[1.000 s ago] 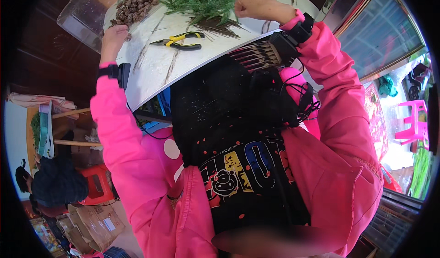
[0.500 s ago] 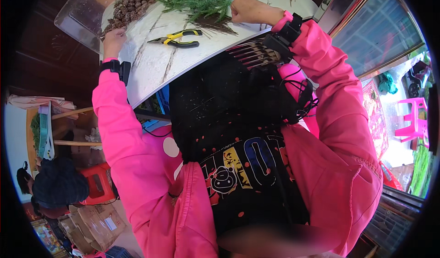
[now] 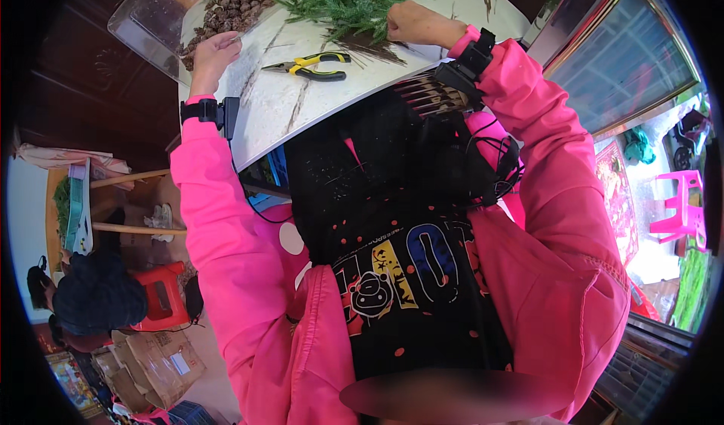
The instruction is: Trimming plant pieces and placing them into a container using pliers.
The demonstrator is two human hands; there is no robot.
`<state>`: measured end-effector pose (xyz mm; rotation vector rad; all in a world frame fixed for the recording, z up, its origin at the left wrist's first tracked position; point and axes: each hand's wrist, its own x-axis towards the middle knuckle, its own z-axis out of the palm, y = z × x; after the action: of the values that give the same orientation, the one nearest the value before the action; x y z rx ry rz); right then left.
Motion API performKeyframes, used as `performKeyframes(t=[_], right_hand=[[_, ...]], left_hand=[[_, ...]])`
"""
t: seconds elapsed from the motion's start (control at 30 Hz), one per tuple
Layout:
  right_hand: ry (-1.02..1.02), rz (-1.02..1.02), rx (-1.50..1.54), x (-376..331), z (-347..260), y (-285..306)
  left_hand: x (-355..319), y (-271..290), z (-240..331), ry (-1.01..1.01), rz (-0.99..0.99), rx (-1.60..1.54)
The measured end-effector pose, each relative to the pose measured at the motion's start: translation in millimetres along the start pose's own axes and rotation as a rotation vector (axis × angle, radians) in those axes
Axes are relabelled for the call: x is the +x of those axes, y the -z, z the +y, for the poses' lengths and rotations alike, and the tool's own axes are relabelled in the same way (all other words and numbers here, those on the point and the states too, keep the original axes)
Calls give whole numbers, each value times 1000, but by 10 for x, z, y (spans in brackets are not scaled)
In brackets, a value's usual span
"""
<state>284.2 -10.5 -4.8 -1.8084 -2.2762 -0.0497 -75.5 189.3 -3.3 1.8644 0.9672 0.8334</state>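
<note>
My left hand (image 3: pixel 213 61) is raised at the near side of a heap of brown pine cones (image 3: pixel 235 6), its fingers partly bent and apart, with nothing visible in them. On the right, my right hand (image 3: pixel 422 24) is closed beside a pile of green fir sprigs (image 3: pixel 339 3). Its fingertips are turned away, so what it grips is hidden. Thin brown stems (image 3: pixel 369 48) stick out below the sprigs, close to that hand. Between my hands, long-nose pliers (image 3: pixel 313 67) with yellow and black handles lie on the white marbled table (image 3: pixel 264 119), jaws to the left.
A clear plastic bin (image 3: pixel 151 21) stands around the cones at the table's left. The curved near edge runs above my lap. A black cable (image 3: pixel 256 214) hangs by my left side. Farther off are another person (image 3: pixel 98 297), a red stool (image 3: pixel 162 297) and a pink stool (image 3: pixel 682 210).
My left hand has lifted slightly and shifted right, and its fingers have loosened from a curl. The right hand stays closed by the sprigs. The view has shifted slightly.
</note>
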Motion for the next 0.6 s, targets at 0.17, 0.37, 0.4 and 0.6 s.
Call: performKeyframes(t=[0.17, 0.37, 0.4, 0.6], right_hand=[[-2, -9, 7, -69, 118, 43], [-92, -207, 184, -235, 197, 379], [-128, -277, 234, -252, 202, 478], [-214, -622, 386, -324, 453, 1018]], left_hand=[[26, -92, 215, -6, -19, -32], [74, -118, 285, -15, -26, -208], [105, -116, 292, -14, -34, -214], [241, -105, 305, 41, -130, -684]])
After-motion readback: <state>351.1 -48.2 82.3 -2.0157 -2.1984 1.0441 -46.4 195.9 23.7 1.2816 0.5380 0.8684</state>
